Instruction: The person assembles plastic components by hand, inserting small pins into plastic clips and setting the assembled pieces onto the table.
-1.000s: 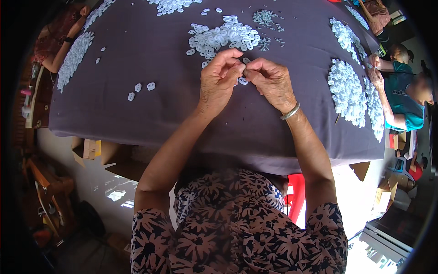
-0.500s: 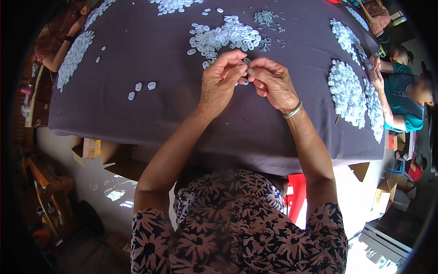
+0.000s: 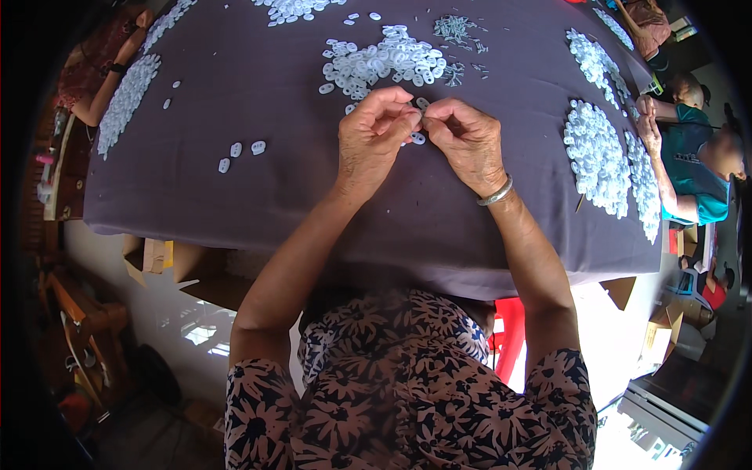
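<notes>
White oval pieces (image 3: 382, 63) heaped beyond left hand (image 3: 371, 142), right hand (image 3: 471, 145); both pinched narrow, whether holding something unclear.

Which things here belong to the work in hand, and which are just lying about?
Likely in use:
heap of white oval pieces beyond the left hand and right hand
pile of small grey pieces
whatever the hands hold: too small to identify

Seemingly just lying about:
cardboard box below the table
far-right carton
</notes>
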Demonstrator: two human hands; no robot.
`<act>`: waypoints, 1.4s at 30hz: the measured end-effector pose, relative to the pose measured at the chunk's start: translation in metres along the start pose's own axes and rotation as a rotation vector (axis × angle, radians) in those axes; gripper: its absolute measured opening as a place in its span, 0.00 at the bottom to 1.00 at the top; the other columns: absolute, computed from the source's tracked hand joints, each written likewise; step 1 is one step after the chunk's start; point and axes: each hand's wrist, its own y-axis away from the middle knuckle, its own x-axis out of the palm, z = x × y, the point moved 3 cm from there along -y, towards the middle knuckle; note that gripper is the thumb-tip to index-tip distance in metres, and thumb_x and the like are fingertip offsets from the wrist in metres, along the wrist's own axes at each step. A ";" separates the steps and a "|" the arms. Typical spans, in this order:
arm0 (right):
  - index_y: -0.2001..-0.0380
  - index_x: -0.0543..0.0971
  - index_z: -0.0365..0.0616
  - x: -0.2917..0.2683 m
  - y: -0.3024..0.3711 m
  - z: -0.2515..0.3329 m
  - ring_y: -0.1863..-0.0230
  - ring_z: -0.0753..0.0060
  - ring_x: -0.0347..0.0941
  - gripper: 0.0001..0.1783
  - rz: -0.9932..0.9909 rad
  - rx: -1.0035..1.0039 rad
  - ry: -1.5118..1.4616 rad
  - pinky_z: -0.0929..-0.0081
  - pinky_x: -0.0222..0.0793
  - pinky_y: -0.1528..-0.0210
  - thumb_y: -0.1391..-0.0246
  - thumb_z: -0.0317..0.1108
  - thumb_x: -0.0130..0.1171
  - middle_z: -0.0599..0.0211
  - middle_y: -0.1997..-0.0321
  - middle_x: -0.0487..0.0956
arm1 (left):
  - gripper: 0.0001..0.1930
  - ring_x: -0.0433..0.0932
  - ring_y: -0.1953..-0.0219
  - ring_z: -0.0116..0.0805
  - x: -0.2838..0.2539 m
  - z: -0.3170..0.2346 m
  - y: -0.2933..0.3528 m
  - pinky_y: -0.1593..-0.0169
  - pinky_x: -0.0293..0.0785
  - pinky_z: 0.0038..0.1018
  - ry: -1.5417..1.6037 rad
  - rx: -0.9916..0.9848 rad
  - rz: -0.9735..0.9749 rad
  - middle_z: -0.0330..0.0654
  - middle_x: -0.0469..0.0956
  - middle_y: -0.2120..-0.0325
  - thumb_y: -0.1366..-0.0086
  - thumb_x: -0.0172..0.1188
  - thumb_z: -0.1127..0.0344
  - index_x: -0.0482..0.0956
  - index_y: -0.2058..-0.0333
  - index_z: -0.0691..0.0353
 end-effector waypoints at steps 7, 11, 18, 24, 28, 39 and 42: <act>0.70 0.76 0.37 -0.003 0.000 0.004 0.70 0.86 0.71 0.04 0.014 -0.119 0.234 0.85 0.70 0.67 0.50 0.18 0.56 0.75 0.72 0.76 | 0.12 0.78 0.69 0.24 -0.001 0.000 0.000 0.68 0.73 0.19 0.001 -0.028 0.002 0.41 0.78 0.69 0.41 0.58 0.78 0.73 0.58 0.65; 0.69 0.76 0.37 -0.004 -0.001 0.001 0.75 0.88 0.68 0.02 0.060 0.056 -0.015 0.86 0.66 0.76 0.46 0.22 0.54 0.73 0.73 0.76 | 0.13 0.77 0.69 0.24 0.000 0.000 0.000 0.69 0.73 0.19 -0.010 0.004 0.017 0.41 0.78 0.69 0.42 0.58 0.79 0.73 0.57 0.65; 0.66 0.75 0.39 -0.004 -0.003 0.002 0.80 0.89 0.62 0.05 0.091 0.448 -0.402 0.88 0.59 0.83 0.43 0.27 0.51 0.72 0.75 0.73 | 0.13 0.76 0.71 0.23 0.000 -0.003 0.001 0.69 0.73 0.19 -0.024 0.001 0.001 0.41 0.77 0.70 0.42 0.58 0.78 0.73 0.58 0.64; 0.67 0.77 0.39 -0.004 -0.002 -0.001 0.76 0.90 0.66 0.05 0.130 0.179 -0.083 0.88 0.62 0.80 0.43 0.30 0.57 0.76 0.74 0.75 | 0.15 0.75 0.71 0.20 0.001 -0.003 0.002 0.67 0.72 0.17 -0.083 0.020 0.016 0.38 0.77 0.71 0.44 0.58 0.81 0.71 0.57 0.64; 0.68 0.78 0.39 -0.003 -0.003 -0.007 0.73 0.90 0.67 0.06 0.115 0.044 -0.005 0.88 0.64 0.75 0.44 0.31 0.59 0.77 0.74 0.76 | 0.16 0.74 0.71 0.18 0.003 0.001 0.003 0.66 0.71 0.16 -0.125 0.064 0.037 0.38 0.77 0.72 0.44 0.57 0.83 0.70 0.56 0.65; 0.71 0.76 0.41 -0.006 -0.003 -0.002 0.80 0.92 0.62 0.08 0.131 0.223 -0.012 0.88 0.57 0.83 0.41 0.34 0.55 0.79 0.81 0.70 | 0.19 0.75 0.71 0.20 0.004 -0.002 0.001 0.68 0.72 0.18 -0.088 -0.120 0.076 0.37 0.77 0.73 0.42 0.57 0.79 0.67 0.52 0.65; 0.72 0.75 0.43 -0.006 -0.001 -0.005 0.84 0.92 0.57 0.09 0.219 0.424 -0.232 0.88 0.53 0.87 0.40 0.36 0.53 0.80 0.84 0.65 | 0.20 0.75 0.71 0.21 0.003 -0.003 0.001 0.68 0.72 0.19 -0.101 -0.093 0.115 0.37 0.77 0.73 0.42 0.57 0.78 0.67 0.51 0.64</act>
